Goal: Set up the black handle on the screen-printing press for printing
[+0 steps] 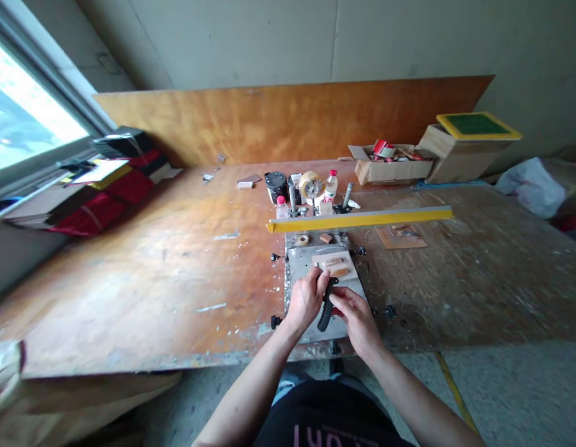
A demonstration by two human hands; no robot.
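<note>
A black, slightly curved, handle-like piece [325,313] is between my hands, above a flat metal plate [299,264]. My left hand [307,299] has its fingers closed at the upper end of the piece. From the other side, the thumb and fingers of my right hand [356,315] pinch its edge. The exact kind of piece is not clear at this size. Just beyond my fingertips, a small card [321,258] with brown smears lies on the plate.
A long yellow bar [362,219] spans beyond the plate. Behind it stand a tape roll [310,185], a black tub [275,187] and red-capped bottles [331,185]. Black knobs [276,321] stick out beside the plate. Cardboard boxes [394,172] sit back right; red bundles [94,208] lie left.
</note>
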